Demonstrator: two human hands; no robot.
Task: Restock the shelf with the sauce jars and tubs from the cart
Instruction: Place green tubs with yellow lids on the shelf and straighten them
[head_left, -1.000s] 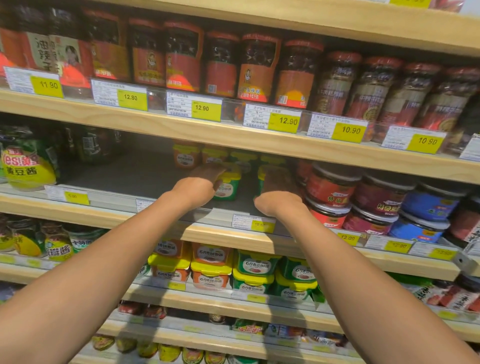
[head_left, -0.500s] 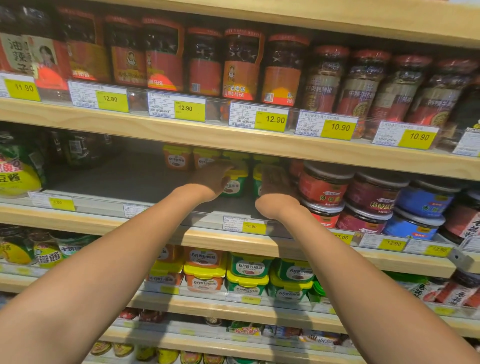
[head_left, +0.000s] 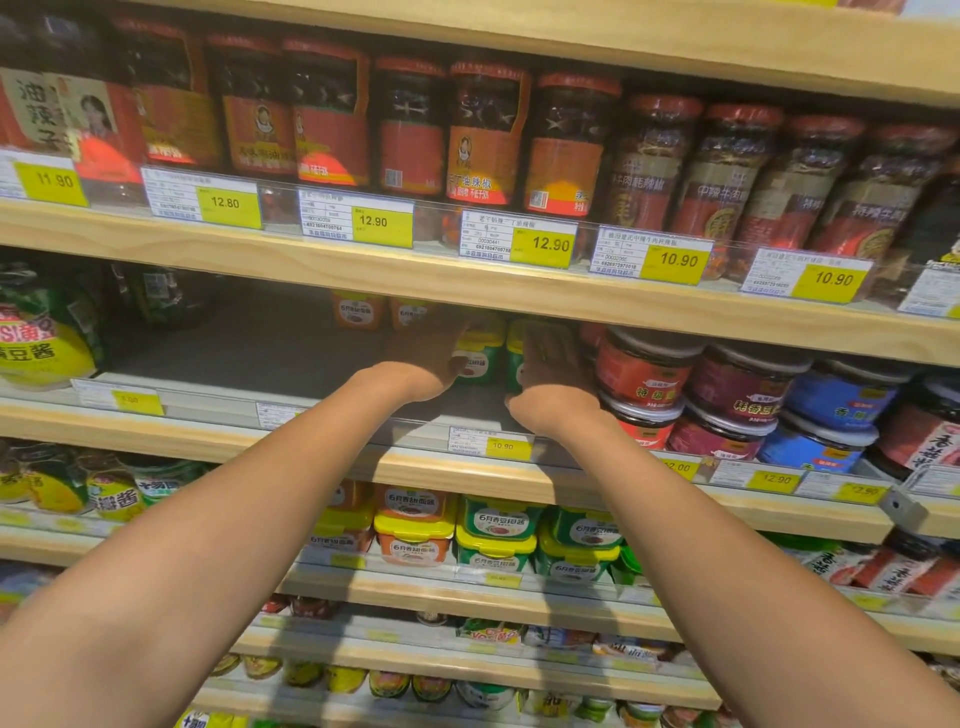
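Both my arms reach into the second wooden shelf (head_left: 415, 462). My left hand (head_left: 423, 364) grips a green tub with a yellow lid (head_left: 478, 358) from its left side, thumb at the tub's front. My right hand (head_left: 550, 379) lies over a second green tub (head_left: 514, 358) just to the right and holds it; that tub is mostly hidden and the fingers are in shadow. Two orange tubs (head_left: 358, 312) stand behind at the back of the shelf. The cart is out of view.
Round red, maroon and blue tubs (head_left: 737, 395) are stacked right of my right hand. The shelf left of my left hand is bare up to a green-yellow pouch (head_left: 36, 343). Tall red-lidded jars (head_left: 483, 135) fill the shelf above; green and orange tubs (head_left: 493, 530) sit below.
Both hands have pushed a little deeper into the shelf with the green tubs. The view has shifted slightly left and closer.
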